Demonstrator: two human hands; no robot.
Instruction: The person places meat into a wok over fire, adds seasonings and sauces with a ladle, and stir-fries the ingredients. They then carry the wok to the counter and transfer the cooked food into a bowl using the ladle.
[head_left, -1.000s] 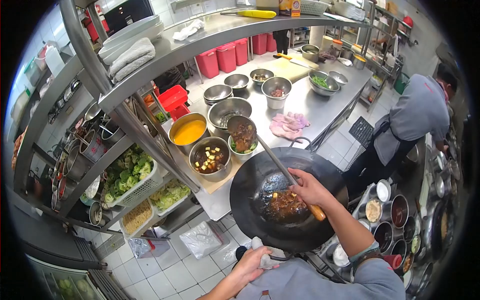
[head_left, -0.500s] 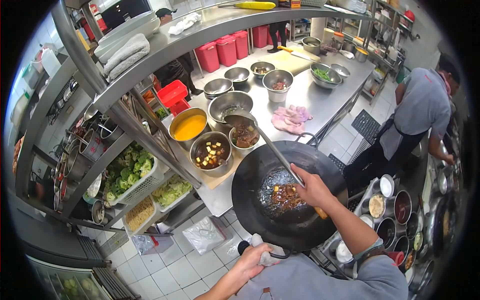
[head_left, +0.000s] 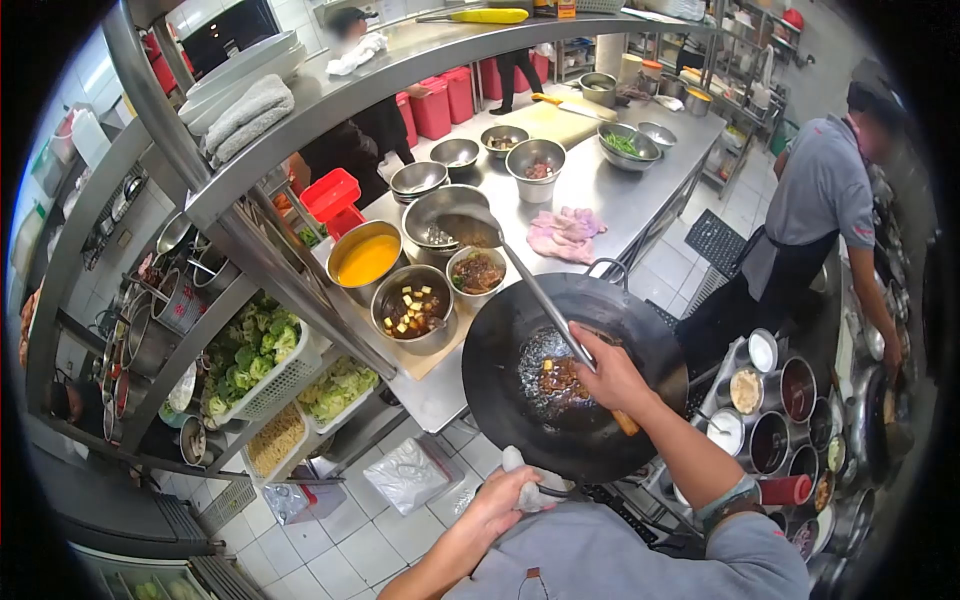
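My right hand is closed around a long-handled ladle. The ladle's head hangs over the right side of a steel bowl and hides part of it. Below my hand, a black wok holds glossy brown food with yellow bits in dark sauce. My left hand grips the wok's near handle through a grey cloth. Beyond the wok stand a small bowl of brown food and a steel pot with dark liquid and pale yellow cubes.
Orange liquid fills a pot beside red trays. Raw pink meat lies on the steel table. A co-worker stands at right, near several sauce containers. A steel shelf crosses overhead; broccoli sits at left.
The ladle's head has moved slightly further over the steel bowl, uncovering more of the small bowl. The co-worker at right stands more upright. A person behind the shelf has moved right.
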